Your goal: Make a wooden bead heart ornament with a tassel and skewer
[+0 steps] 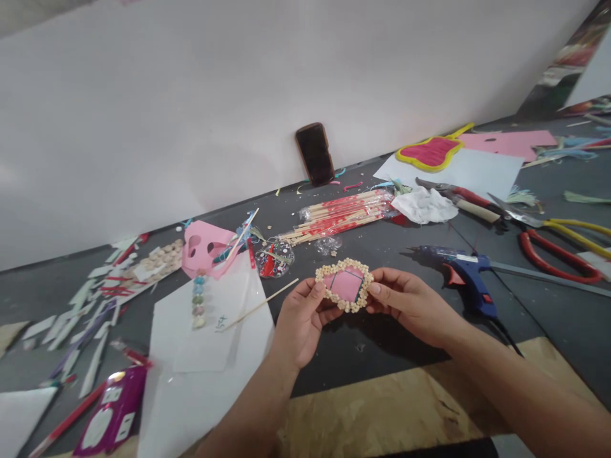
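A small pink craft piece (344, 284), ringed with cream-coloured beads, is held between both of my hands just above the dark floor. My left hand (300, 321) pinches its left edge with thumb and fingers closed on it. My right hand (413, 305) grips its right edge the same way. A blue glue gun (461, 270) lies right of my right hand. A thin wooden stick (260, 305) lies left of my left hand, across white paper (210, 343).
A bundle of chopsticks in red wrappers (341, 216), a pink cut-out (205, 248), a crumpled white cloth (422, 205), scissors (458, 198) and red-and-yellow pliers (558, 245) lie on the floor. A phone (315, 152) leans on the white wall. Paper scraps (81, 318) litter the left.
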Motion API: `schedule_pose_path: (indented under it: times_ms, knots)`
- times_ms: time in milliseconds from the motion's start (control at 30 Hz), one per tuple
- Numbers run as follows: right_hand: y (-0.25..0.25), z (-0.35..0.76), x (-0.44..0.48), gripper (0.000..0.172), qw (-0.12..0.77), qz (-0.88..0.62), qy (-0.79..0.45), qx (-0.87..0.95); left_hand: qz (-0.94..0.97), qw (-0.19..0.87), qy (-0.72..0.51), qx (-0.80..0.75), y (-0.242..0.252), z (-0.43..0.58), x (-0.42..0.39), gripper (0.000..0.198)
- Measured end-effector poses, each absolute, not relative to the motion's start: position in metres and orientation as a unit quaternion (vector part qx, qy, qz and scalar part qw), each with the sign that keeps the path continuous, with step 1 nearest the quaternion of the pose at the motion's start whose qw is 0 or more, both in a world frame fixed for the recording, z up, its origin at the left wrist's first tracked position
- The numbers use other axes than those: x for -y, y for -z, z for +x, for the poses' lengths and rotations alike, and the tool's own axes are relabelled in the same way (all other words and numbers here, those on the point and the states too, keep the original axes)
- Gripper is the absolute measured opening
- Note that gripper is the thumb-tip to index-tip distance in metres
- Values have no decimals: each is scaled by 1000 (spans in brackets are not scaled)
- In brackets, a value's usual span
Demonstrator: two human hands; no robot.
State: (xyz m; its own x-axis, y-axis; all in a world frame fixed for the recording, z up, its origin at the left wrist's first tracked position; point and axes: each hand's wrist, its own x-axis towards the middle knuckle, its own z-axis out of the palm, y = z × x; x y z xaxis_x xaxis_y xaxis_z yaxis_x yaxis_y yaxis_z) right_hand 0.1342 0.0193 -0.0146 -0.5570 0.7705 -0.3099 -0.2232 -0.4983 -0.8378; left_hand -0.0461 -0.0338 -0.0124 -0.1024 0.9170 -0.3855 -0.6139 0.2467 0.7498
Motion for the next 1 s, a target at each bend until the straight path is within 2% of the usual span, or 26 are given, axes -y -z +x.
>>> schedule_pose_path:
  times_ms: [200,533,800,1000]
  knots:
    - [14,134,-19,30,320,-346,-789,393,188,621,-608,-458,10,-44,35,20]
    - [16,129,-13,33,228,-344,-806,424,222,587,-642,-440,8,-36,38,15]
    - [18,126,-12,34,218,-354,-811,411,230,579,-631,-462,10,-33,41,20]
    - [20,126,-12,30,215,-347,-811,419,239,578,-630,-460,11,-33,41,17]
